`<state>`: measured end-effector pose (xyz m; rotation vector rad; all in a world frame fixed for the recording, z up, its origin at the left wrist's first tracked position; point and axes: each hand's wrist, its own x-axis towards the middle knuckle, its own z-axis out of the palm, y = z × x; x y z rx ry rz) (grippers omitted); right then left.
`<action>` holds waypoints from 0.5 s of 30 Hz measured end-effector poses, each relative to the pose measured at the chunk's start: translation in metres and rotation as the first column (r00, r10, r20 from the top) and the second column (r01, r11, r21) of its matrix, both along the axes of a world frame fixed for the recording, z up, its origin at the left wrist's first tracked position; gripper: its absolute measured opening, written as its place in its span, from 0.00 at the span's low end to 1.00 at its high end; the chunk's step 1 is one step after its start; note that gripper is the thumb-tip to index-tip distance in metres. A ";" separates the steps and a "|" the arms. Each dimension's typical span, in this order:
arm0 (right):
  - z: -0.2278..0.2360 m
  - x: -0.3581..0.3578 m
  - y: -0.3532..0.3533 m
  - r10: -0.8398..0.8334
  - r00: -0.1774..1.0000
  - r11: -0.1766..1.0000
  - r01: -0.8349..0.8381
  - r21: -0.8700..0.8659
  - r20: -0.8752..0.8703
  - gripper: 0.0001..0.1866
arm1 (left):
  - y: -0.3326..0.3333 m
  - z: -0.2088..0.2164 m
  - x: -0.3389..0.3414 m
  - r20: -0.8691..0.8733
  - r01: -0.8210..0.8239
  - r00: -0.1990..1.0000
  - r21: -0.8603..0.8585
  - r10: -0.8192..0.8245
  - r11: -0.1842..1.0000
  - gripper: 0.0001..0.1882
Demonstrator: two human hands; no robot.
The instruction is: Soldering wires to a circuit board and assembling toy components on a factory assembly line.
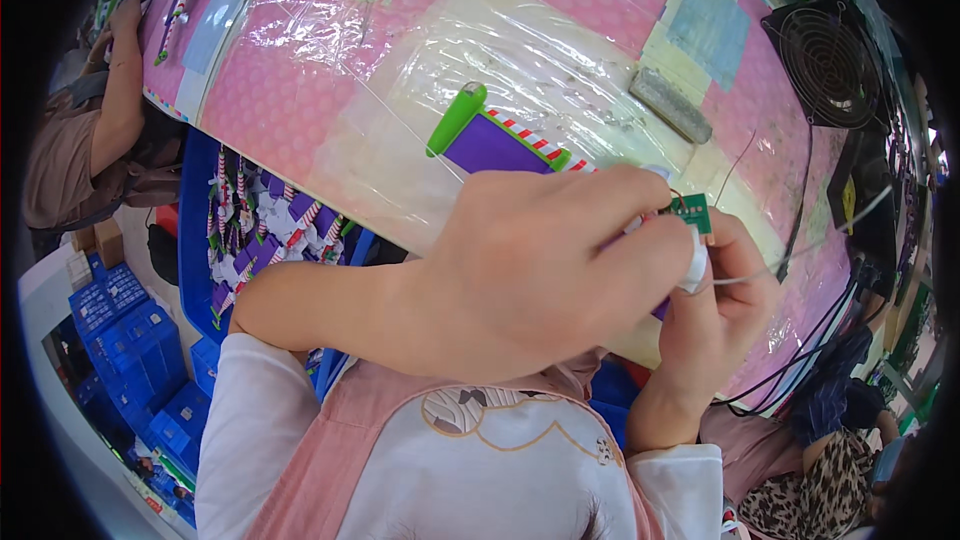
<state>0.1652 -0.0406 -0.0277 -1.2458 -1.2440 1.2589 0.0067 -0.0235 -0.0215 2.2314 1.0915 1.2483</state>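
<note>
Both my hands meet over the right half of the table. My left hand (pixel 560 265) reaches across from the left, closed, its fingertips at a small green circuit board (pixel 692 210). What its fingers pinch is hidden. My right hand (pixel 725 310) is closed around the board's lower edge, thumb and forefinger bent together. A small white piece (pixel 694 268) shows between the fingertips. From there a thin pale wire (pixel 835 238) runs out to the right. A purple plastic piece (pixel 498 146) with a green end and a red-and-white striped edge reaches out beyond my left hand, which partly covers it.
A grey bar (pixel 670 105) lies on the pink, film-covered table (pixel 330 0). At the right edge stands a black fan (pixel 826 60). A blue bin (pixel 205 190) of striped purple pieces is below left. Co-workers sit at far left and lower right.
</note>
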 end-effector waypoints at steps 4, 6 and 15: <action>0.011 0.003 0.001 0.019 0.995 0.984 -0.036 -0.176 -0.101 0.10 | -0.001 0.002 -0.002 -0.017 0.005 1.000 -0.091 -0.006 0.996 0.11; 0.012 0.002 0.001 0.007 0.999 0.985 -0.014 -0.174 -0.040 0.11 | 0.003 0.004 -0.005 -0.040 0.017 0.999 -0.160 -0.024 0.987 0.10; 0.015 0.001 0.003 -0.006 0.998 0.986 0.015 -0.168 0.056 0.13 | 0.022 0.019 -0.009 0.093 0.088 0.994 -0.471 -0.050 0.878 0.11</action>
